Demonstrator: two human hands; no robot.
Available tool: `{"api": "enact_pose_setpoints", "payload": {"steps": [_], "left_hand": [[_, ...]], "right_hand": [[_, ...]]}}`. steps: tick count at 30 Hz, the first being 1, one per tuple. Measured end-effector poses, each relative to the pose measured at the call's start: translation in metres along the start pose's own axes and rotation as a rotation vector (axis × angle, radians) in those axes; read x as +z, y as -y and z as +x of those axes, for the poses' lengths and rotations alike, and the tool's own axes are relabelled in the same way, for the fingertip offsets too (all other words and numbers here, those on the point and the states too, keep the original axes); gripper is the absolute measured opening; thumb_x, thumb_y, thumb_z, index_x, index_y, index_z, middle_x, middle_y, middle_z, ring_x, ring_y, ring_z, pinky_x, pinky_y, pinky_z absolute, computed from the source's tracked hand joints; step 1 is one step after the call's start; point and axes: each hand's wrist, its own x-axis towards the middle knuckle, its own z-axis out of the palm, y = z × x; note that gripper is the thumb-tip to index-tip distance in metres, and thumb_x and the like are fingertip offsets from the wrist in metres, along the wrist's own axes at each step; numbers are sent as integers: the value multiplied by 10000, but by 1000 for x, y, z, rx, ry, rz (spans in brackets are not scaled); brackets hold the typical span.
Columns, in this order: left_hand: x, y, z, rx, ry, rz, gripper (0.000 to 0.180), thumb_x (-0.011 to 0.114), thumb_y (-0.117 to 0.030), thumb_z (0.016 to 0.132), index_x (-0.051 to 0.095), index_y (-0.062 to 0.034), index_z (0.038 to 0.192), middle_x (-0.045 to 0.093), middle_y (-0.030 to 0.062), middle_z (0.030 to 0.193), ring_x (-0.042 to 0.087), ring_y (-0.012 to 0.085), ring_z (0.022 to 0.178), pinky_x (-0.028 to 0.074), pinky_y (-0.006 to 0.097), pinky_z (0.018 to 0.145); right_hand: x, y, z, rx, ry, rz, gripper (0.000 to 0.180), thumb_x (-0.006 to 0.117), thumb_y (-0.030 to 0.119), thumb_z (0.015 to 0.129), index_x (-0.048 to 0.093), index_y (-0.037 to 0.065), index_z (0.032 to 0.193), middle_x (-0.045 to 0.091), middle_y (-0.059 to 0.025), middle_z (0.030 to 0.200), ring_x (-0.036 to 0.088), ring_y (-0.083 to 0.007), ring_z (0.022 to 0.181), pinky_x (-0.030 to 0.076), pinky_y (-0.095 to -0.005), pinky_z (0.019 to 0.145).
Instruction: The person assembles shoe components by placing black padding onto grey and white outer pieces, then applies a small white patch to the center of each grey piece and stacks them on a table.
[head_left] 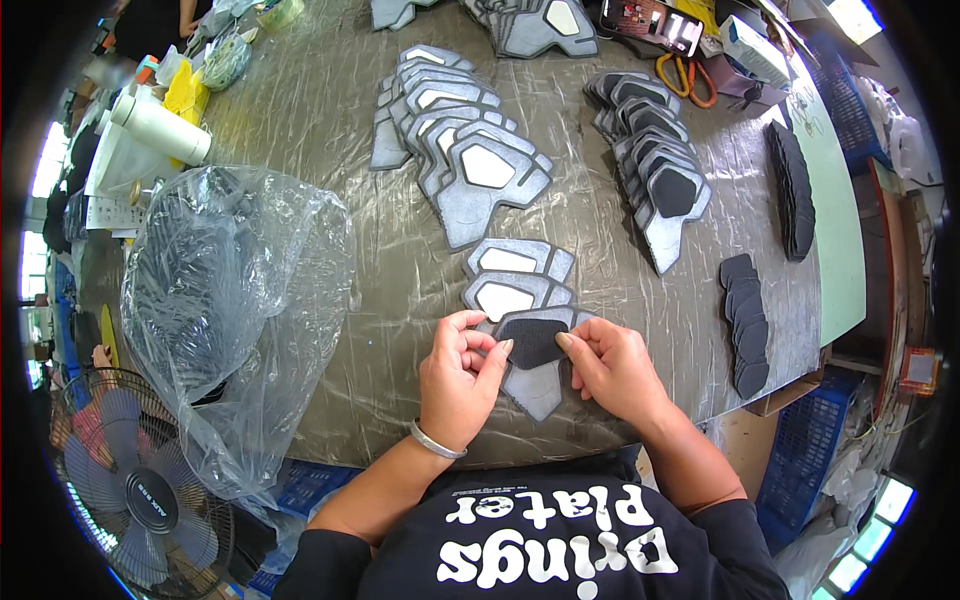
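A dark black five-sided patch (534,341) lies over the pale window of a grey cut piece (535,390) near the table's front edge. My left hand (462,372) pinches the patch's left corner between thumb and fingers. At its right corner my right hand (608,366) grips it the same way, fingertips closed. Just beyond, two more grey pieces (520,257) overlap, their white windows (504,300) showing. Parts of the front piece's sides are hidden under my fingers.
Fanned grey pieces with white windows (488,168) lie ahead; others with black patches (673,190) lie right of them. Loose black patches (744,330) overlap near the right edge. A clear plastic bag (300,270), a white bottle (160,130) and a fan (150,500) are at left.
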Motion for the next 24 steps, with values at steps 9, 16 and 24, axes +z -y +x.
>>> {"api": "enact_pose_setpoints", "payload": {"steps": [9, 16, 24], "left_hand": [[1, -4, 1, 128, -3, 171, 355, 688, -19, 893, 487, 19, 1183, 632, 52, 786, 573, 57, 587, 466, 216, 539], [1, -13, -8, 345, -62, 596, 367, 717, -92, 861, 563, -35, 1189, 622, 113, 1014, 640, 232, 744, 514, 348, 611], [-9, 3, -20, 740, 163, 1038, 492, 646, -114, 836, 584, 18, 1306, 437, 156, 1502, 470, 331, 1336, 370, 475, 1071]], "right_hand": [[3, -1, 3, -5, -32, -3, 248, 650, 190, 955, 626, -40, 865, 592, -38, 552, 540, -67, 448, 421, -232, 416], [12, -16, 2, -273, -299, -336, 288, 749, 222, 882, 604, 0, 769, 591, -74, 535, 555, -146, 402, 418, -275, 397], [29, -36, -15, -812, -327, -771, 453, 690, 263, 860, 605, 76, 1264, 486, -99, 1449, 465, -266, 1336, 337, -463, 1092]]}}
